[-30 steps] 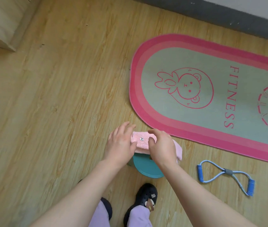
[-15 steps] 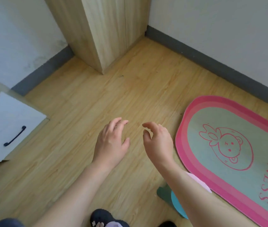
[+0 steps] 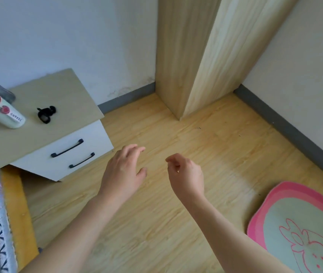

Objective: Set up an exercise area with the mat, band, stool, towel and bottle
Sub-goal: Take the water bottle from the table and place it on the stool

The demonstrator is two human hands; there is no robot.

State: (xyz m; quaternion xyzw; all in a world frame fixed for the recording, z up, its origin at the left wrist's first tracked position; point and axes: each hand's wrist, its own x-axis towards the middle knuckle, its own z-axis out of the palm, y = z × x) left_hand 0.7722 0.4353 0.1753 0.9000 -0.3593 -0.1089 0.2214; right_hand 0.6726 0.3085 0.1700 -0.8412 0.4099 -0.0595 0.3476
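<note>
- Head view has swung left and upward, away from the pink towel that both your hands were touching on the teal stool a second ago. Towel, stool and blue band are now out of frame.
- Your left hand [image 3: 123,170] hangs over the wooden floor [image 3: 206,138] with its fingers [image 3: 135,151] apart and nearly straight. Your right hand [image 3: 186,174] has its fingers [image 3: 173,159] loosely curled. Neither hand holds anything.
- This suggests the towel step is done and the bottle is the item left to fetch.
- That white cylindrical bottle [image 3: 5,115] stands at far left on the white two-drawer table [image 3: 62,99] with a beige top. It is well apart from both hands and near a small black clip-like object [image 3: 46,114].
- A tag on the bottle seems to read "COFFEE"; its red label's other marks are too small to read.
- At lower right, the oval green mat with a pink border [image 3: 286,209] lies on the floor. Only its pink cartoon animal outline shows, and none of its lettering is in frame.
</note>
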